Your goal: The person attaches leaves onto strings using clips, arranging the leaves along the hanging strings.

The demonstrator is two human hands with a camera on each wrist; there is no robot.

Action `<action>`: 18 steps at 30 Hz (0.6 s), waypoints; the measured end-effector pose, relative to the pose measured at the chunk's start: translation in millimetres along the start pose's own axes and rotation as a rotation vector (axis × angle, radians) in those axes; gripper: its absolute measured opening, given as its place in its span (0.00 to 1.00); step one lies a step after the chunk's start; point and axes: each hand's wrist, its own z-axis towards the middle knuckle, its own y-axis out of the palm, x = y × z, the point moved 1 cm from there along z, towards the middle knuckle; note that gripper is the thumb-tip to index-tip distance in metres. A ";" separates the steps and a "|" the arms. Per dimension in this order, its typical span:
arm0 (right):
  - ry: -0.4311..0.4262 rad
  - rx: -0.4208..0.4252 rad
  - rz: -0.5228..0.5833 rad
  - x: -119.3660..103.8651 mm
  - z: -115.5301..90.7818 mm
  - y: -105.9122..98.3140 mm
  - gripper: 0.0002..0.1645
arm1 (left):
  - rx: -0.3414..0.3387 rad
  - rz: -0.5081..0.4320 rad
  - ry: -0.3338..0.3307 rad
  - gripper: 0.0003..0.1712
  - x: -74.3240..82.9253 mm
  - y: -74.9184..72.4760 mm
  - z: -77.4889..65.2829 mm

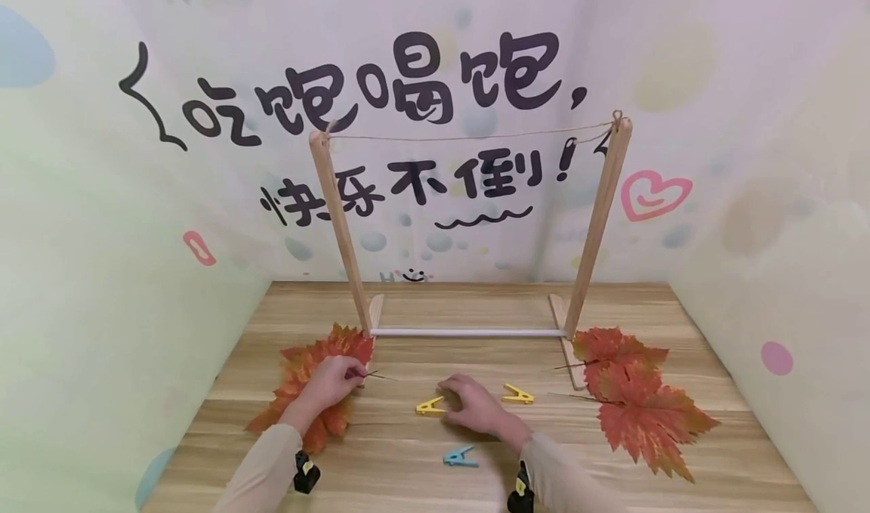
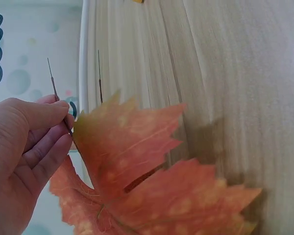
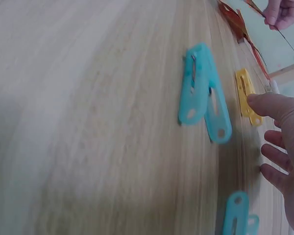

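My left hand pinches the thin dark stem of a red-orange artificial maple leaf between thumb and fingertips. A second stem shows behind that leaf. At the middle of the table, my right hand has its fingers loosely spread beside a yellow clothespin. Its thumb overlaps the end of that yellow clothespin in the right wrist view, and the other fingers hold nothing. Nearer the front lies a blue clothespin; another blue clothespin shows at the right wrist view's bottom edge.
A second yellow clothespin lies just right of my right hand. Beyond stands a wooden frame with a string tied across its top and a white rod low down. More maple leaves lie at the right.
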 end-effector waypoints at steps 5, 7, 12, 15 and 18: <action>-0.004 0.002 -0.052 -4.7 4.5 6.2 0.25 | 0.005 -0.012 0.017 0.03 2.6 -2.7 1.4; -0.004 0.009 -0.067 -4.8 5.7 7.9 0.21 | 0.013 -0.011 0.037 0.03 3.6 -4.5 2.9; -0.023 0.023 -0.059 -3.8 7.1 8.9 0.15 | 0.029 -0.007 0.076 0.02 7.2 -12.4 8.4; -0.041 0.024 -0.064 -3.7 7.7 7.5 0.13 | 0.033 -0.009 0.087 0.02 11.1 -19.0 12.1; -0.055 0.015 -0.073 -3.0 8.4 5.2 0.12 | 0.027 -0.039 0.068 0.02 16.4 -26.0 16.8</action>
